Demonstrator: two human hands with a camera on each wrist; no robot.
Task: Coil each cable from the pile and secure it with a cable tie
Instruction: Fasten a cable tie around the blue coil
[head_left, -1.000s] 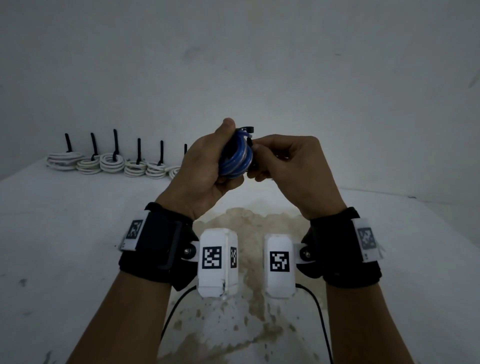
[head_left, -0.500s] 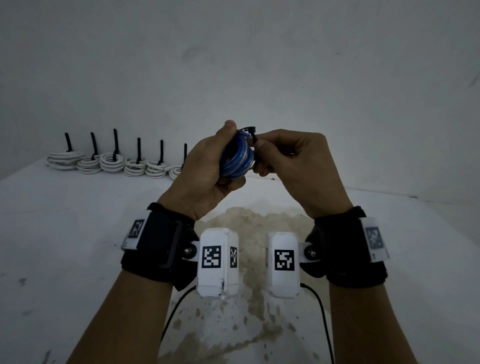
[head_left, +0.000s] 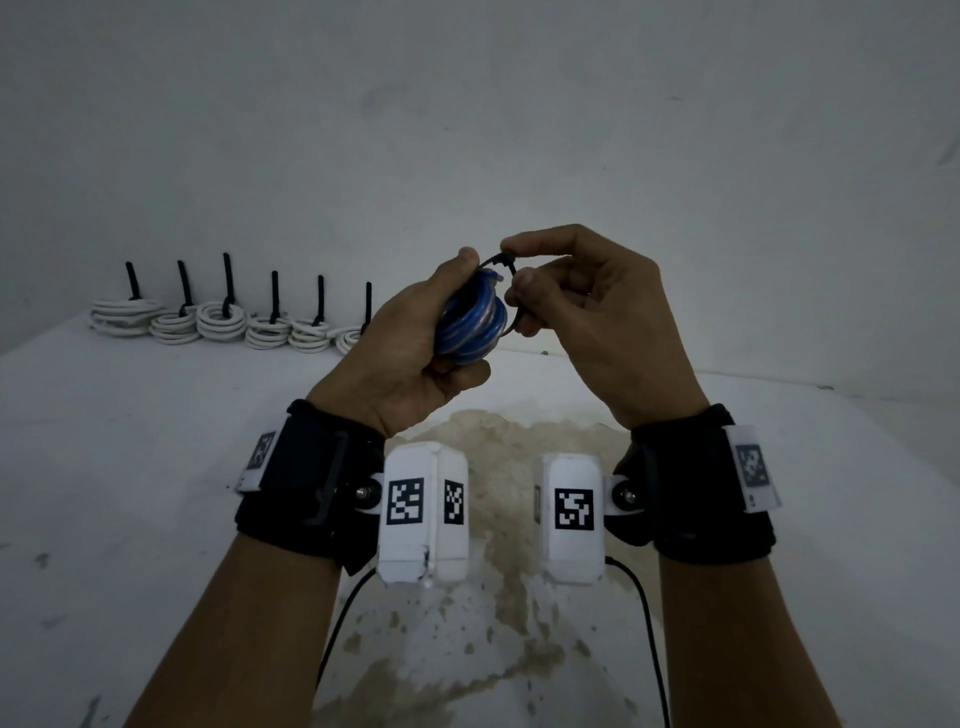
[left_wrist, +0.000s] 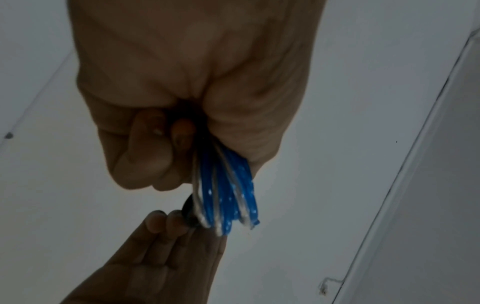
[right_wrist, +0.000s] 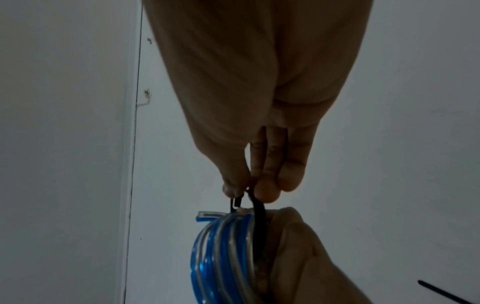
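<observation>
A blue and clear cable coil (head_left: 470, 325) (left_wrist: 228, 197) (right_wrist: 221, 253) is held upright in front of me, above the table. My left hand (head_left: 415, 343) (left_wrist: 166, 127) grips the coil with thumb and curled fingers. A black cable tie (head_left: 506, 270) (right_wrist: 255, 207) loops round the coil's top. My right hand (head_left: 550, 280) (right_wrist: 249, 185) pinches the tie between thumb and fingertips, just right of the coil. In the left wrist view the right hand's fingertips (left_wrist: 166, 222) touch the tie's dark head beside the coil.
Several white coils (head_left: 218, 322), each bound with an upright black tie, stand in a row at the table's far left by the wall. A loose black tie (right_wrist: 446, 293) lies on the white table (head_left: 156, 467). A brown worn patch (head_left: 498, 499) lies below my wrists.
My right hand has lifted and opened out to the right, now pinching the tie at the coil's top with more of the tie loop showing. The left hand keeps its grip.
</observation>
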